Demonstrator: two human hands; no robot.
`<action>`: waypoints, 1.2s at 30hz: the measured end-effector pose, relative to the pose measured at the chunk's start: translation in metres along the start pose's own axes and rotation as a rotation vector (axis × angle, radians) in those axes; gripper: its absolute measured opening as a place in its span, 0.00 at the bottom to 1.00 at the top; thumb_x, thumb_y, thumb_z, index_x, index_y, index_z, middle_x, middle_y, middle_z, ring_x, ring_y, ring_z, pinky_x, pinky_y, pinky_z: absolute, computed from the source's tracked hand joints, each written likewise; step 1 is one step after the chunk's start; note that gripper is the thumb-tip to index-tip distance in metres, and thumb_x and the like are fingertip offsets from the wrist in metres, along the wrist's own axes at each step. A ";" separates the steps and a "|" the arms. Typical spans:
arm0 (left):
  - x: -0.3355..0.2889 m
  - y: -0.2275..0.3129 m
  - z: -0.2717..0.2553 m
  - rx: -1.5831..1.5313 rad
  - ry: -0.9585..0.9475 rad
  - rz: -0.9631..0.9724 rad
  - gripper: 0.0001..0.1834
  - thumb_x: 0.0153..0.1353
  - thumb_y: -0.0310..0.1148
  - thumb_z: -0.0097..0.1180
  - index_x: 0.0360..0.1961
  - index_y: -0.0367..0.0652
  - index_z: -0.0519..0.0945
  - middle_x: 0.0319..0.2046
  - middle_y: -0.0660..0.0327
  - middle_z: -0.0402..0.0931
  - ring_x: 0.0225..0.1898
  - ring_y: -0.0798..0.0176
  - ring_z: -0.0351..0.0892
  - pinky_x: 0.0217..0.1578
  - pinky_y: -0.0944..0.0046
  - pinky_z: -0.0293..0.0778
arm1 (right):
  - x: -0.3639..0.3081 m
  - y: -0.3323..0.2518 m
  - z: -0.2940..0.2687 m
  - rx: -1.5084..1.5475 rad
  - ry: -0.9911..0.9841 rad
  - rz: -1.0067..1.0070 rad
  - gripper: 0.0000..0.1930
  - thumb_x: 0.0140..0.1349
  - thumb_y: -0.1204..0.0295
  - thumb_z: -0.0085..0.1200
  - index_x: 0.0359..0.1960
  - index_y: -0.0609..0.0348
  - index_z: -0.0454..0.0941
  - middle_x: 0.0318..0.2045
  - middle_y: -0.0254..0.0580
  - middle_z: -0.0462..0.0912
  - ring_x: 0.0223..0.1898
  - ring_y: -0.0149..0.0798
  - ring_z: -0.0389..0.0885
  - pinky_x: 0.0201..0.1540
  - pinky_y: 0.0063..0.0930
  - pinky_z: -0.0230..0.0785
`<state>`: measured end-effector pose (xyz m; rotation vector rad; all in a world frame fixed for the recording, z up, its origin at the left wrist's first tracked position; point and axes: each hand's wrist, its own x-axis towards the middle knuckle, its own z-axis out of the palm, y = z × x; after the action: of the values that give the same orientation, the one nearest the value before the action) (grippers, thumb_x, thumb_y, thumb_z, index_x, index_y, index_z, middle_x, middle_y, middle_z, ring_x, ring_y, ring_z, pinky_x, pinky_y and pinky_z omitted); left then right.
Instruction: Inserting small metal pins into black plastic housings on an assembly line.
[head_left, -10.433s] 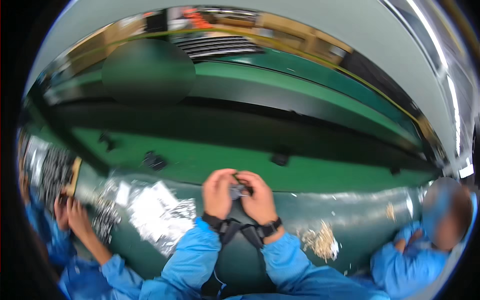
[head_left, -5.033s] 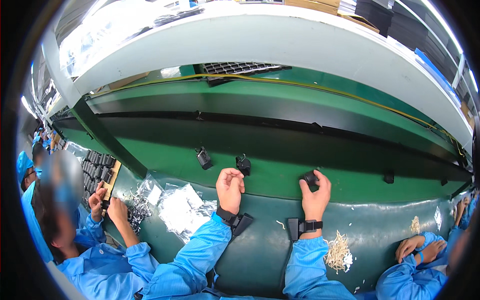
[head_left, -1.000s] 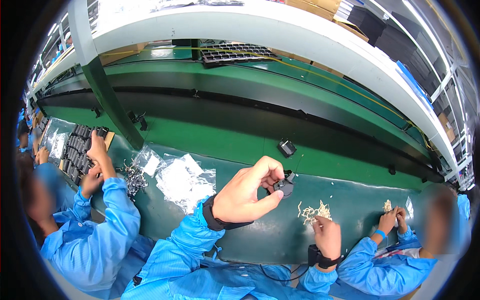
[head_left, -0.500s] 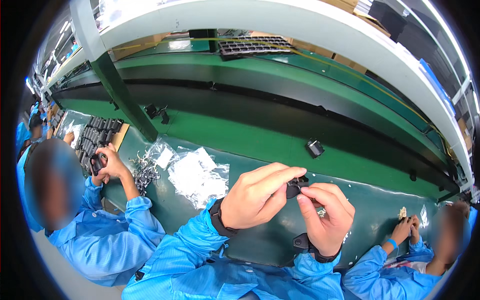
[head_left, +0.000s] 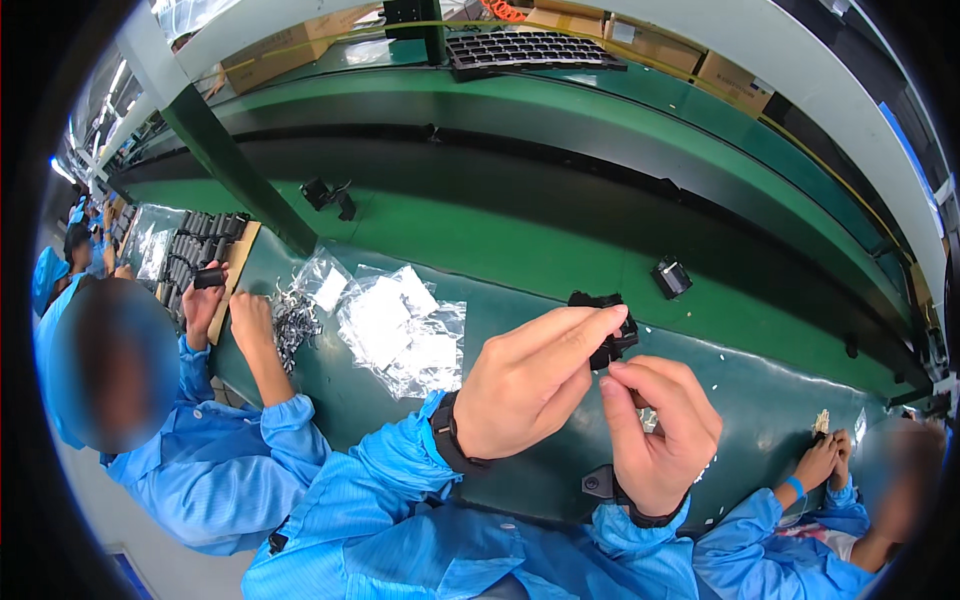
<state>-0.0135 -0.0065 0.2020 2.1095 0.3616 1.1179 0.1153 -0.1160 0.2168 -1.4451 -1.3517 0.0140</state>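
In the middle, raised over the green table [head_left: 500, 415], my left hand [head_left: 525, 385] grips a small black plastic part [head_left: 618, 340] between thumb and fingers. The part's exact kind cannot be made out. Just below it, my right hand [head_left: 662, 430] has thumb and forefinger pinched together, close to the part's lower edge. Whatever the pinch holds is too small to name. Behind the right hand's fingers, some small pale pieces [head_left: 650, 420] show on the table.
Clear bags with white contents [head_left: 395, 325] lie left of my hands, beside a heap of small black-and-white parts [head_left: 293, 325]. Black cylindrical parts [head_left: 205, 245] stand in rows. Co-workers sit on both sides. Beyond, a green belt [head_left: 480, 230] carries a black block [head_left: 672, 278].
My left hand has turned and raised the black part, showing more of it. My right fingertips have come slightly away from it. The left co-worker's hands have moved apart.
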 end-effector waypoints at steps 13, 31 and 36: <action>-0.002 0.005 0.002 -0.046 0.023 0.003 0.29 0.57 0.10 0.55 0.62 0.34 0.78 0.49 0.47 0.83 0.47 0.51 0.87 0.46 0.62 0.84 | -0.006 -0.002 0.001 0.194 0.069 0.144 0.10 0.56 0.88 0.66 0.40 0.69 0.86 0.37 0.49 0.87 0.33 0.35 0.87 0.34 0.24 0.82; -0.002 0.006 0.001 -0.064 0.080 0.017 0.25 0.57 0.11 0.56 0.57 0.34 0.83 0.48 0.44 0.85 0.45 0.52 0.90 0.44 0.64 0.84 | -0.005 -0.001 0.008 -0.029 0.055 0.018 0.12 0.53 0.87 0.68 0.40 0.67 0.86 0.36 0.49 0.87 0.34 0.42 0.88 0.37 0.30 0.81; -0.002 0.006 -0.001 -0.082 0.099 -0.023 0.24 0.56 0.11 0.57 0.55 0.35 0.84 0.47 0.44 0.86 0.46 0.51 0.90 0.46 0.64 0.85 | -0.006 0.000 0.013 -0.092 0.076 -0.040 0.12 0.54 0.87 0.68 0.41 0.67 0.85 0.35 0.49 0.87 0.33 0.41 0.88 0.37 0.30 0.81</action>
<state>-0.0159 -0.0110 0.2054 1.9790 0.3789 1.2064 0.1051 -0.1113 0.2078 -1.4799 -1.3328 -0.1293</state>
